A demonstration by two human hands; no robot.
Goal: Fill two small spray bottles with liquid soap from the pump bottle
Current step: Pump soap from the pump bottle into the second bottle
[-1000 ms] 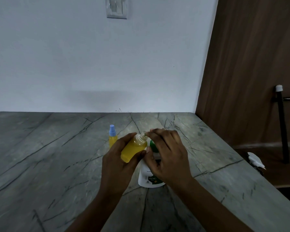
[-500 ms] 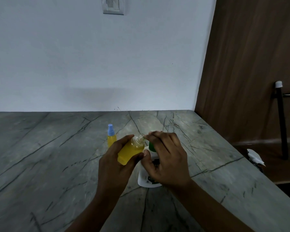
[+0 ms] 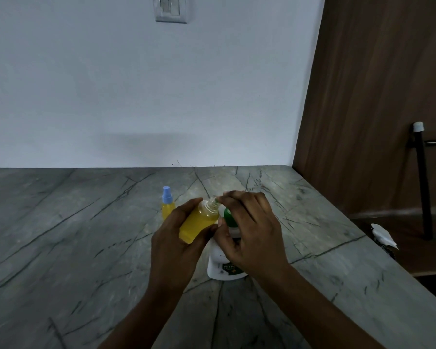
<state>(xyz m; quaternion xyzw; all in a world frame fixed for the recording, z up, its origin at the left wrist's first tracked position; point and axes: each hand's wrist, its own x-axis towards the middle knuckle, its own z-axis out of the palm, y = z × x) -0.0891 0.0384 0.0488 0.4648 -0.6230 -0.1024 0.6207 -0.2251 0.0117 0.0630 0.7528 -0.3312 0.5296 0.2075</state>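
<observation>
On the grey veined desk [image 3: 61,235] a blue-capped bottle [image 3: 167,203] of yellow liquid stands upright, just behind the left hand [image 3: 176,245] and partly hidden by it. That hand is curled round an open bottle [image 3: 199,222], which it holds above the desk, tilted with its bare threaded neck up and to the right; yellow liquid fills most of it. The right hand [image 3: 249,233] has its fingers bent, with the fingertips [image 3: 223,197] at that neck and the thumb near the bottle's side; whether they pinch anything cannot be told. Under and behind this hand the white pump bottle [image 3: 222,269] stands on the desk, its green top showing between the two hands. Further right a wooden panel [image 3: 375,96] meets the white wall, and a black rod [image 3: 423,187] with a pale cap stands beyond the desk's edge.
</observation>
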